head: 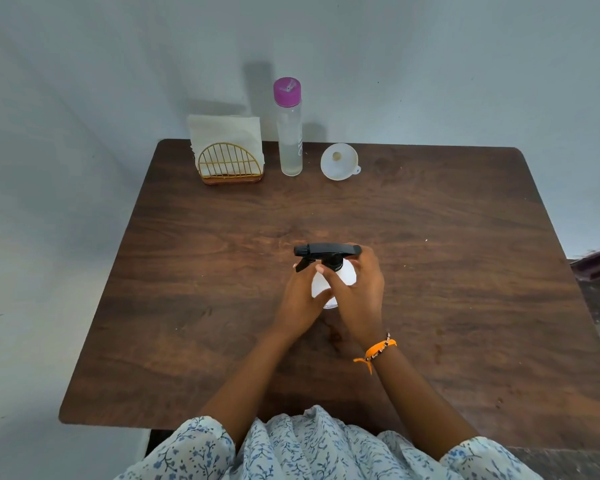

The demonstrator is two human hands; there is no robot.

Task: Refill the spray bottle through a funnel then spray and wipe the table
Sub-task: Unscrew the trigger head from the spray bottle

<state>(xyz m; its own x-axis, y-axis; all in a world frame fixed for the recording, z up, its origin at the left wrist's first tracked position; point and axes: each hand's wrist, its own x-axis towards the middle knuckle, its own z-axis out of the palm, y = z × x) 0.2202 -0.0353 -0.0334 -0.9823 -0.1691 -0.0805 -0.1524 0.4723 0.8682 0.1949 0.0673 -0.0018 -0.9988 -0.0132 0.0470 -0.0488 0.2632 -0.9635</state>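
Both hands grip the white plastic spray bottle (pixel 333 282) mid-tabletop: left hand (pixel 300 299) steadying its body, right hand (pixel 359 289) around the black trigger head (pixel 326 252). Unscrew while holding the body upright; white funnel (pixel 339 161) waits beyond.

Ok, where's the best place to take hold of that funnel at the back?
Probably pinch the funnel by its wide rim, coming from above: it sits mouth-up on the table, so the rim is exposed, with free space on its right.
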